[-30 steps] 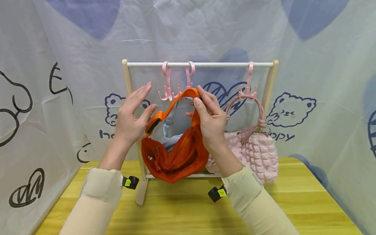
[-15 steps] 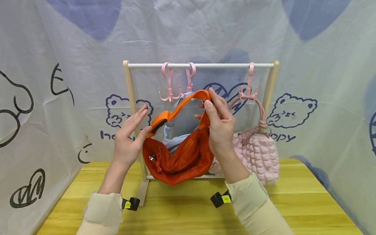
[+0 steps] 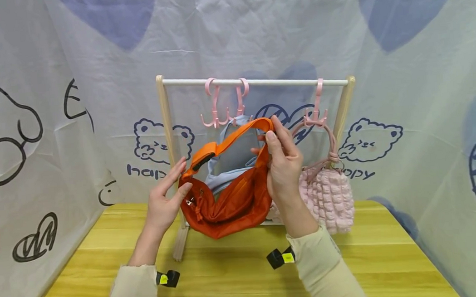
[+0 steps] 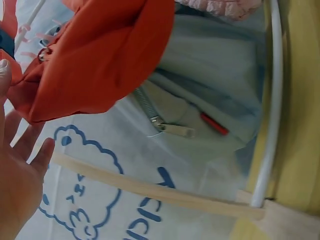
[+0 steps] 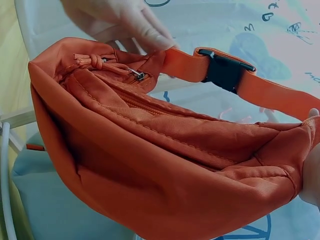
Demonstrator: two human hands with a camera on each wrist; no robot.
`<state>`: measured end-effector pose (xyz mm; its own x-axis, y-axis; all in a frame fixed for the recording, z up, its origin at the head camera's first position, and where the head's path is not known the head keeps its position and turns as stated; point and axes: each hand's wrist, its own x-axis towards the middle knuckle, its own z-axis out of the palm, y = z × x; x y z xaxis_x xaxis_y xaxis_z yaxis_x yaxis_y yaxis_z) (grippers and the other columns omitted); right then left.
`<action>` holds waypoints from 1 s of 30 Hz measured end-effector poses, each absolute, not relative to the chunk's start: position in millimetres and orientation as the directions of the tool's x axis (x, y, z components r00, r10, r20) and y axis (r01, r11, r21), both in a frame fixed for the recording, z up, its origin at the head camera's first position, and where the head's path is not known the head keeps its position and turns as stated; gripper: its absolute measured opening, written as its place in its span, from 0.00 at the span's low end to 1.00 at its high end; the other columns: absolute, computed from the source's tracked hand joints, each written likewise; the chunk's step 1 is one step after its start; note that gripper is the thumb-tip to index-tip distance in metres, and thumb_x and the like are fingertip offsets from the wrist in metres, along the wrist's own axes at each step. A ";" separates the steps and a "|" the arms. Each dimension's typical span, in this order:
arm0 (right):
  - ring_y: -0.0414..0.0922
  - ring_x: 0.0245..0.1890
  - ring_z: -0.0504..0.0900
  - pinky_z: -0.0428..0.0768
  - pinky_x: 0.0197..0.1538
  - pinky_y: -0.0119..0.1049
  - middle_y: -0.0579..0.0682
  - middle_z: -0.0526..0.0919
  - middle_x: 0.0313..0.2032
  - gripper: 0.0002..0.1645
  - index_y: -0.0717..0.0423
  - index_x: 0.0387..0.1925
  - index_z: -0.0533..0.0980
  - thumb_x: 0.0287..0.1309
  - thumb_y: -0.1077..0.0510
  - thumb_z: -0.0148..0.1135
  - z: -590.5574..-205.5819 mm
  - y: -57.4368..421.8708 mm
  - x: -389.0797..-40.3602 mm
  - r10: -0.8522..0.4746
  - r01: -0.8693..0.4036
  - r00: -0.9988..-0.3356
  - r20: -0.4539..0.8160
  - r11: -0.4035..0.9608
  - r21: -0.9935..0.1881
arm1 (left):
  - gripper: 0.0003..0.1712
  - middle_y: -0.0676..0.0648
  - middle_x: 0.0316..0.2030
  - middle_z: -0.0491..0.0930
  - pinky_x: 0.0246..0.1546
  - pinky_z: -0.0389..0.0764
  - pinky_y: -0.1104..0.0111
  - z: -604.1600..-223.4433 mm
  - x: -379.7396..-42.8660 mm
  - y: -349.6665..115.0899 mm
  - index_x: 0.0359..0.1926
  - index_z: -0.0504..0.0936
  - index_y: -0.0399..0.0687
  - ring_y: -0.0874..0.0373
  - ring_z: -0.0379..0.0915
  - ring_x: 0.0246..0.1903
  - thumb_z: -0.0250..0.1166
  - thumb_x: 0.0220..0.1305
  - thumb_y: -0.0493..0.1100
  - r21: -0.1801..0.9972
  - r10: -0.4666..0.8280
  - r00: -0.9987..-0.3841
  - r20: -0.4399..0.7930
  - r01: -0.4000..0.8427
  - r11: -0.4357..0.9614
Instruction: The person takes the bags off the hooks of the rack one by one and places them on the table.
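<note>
An orange waist bag (image 3: 229,208) with a zipped front and a black strap buckle (image 5: 226,72) hangs between my hands. My right hand (image 3: 285,164) pinches its orange strap (image 3: 245,129) where it meets the bag's right end. At the bag's left end, my left hand (image 3: 163,203) touches the fabric with fairly straight fingers, its thumb in front. Behind the orange bag, a pale blue-grey bag (image 3: 239,144) hangs from a pink hook (image 3: 240,107), mostly hidden. In the left wrist view, that bag (image 4: 215,75) shows a zipper pull and a red tab.
A wooden rack with a white rail (image 3: 283,81) stands on the wooden table (image 3: 229,276). Another pink hook (image 3: 214,116) hangs to the left. A pink puffy handbag (image 3: 328,197) hangs on the right hook (image 3: 315,116). Patterned cloth (image 3: 401,79) surrounds the table.
The right hand has moved right and slightly down with the strap, spreading its loop. The left hand has come down from above the bag to its left end. More of the blue-grey bag shows.
</note>
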<state>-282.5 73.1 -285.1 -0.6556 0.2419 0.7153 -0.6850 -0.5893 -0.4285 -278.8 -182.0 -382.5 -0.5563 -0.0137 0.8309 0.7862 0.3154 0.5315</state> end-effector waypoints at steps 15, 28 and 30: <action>0.44 0.42 0.86 0.89 0.40 0.37 0.49 0.82 0.51 0.24 0.52 0.63 0.82 0.74 0.70 0.54 -303.3 74.9 -282.4 0.223 -0.668 -0.679 0.699 -0.582 -0.463 | 0.24 0.53 0.56 0.82 0.54 0.80 0.78 -423.1 -275.5 -169.8 0.63 0.81 0.34 0.67 0.82 0.52 0.64 0.67 0.23 0.686 -0.176 -0.665 0.726 0.717 0.124; 0.43 0.41 0.86 0.89 0.38 0.36 0.51 0.80 0.50 0.23 0.55 0.64 0.80 0.74 0.71 0.54 -312.1 75.9 -282.4 0.203 -0.657 -0.683 0.702 -0.590 -0.469 | 0.22 0.50 0.56 0.81 0.46 0.81 0.79 -431.9 -273.7 -166.3 0.62 0.81 0.34 0.67 0.81 0.49 0.62 0.69 0.23 0.638 -0.077 -0.635 0.768 0.753 0.162; 0.43 0.41 0.86 0.89 0.38 0.36 0.51 0.80 0.50 0.23 0.55 0.64 0.80 0.74 0.71 0.54 -313.5 76.6 -282.5 0.201 -0.654 -0.684 0.701 -0.595 -0.468 | 0.22 0.48 0.55 0.81 0.47 0.82 0.79 -431.8 -273.5 -166.5 0.62 0.82 0.33 0.67 0.81 0.49 0.62 0.69 0.23 0.635 -0.073 -0.633 0.771 0.754 0.164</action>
<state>-282.5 76.6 -313.5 -0.6841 0.2015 0.7010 -0.6541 -0.5946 -0.4675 -273.5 -166.5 -431.8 -0.6332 -0.0727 0.7706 0.7545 0.1642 0.6354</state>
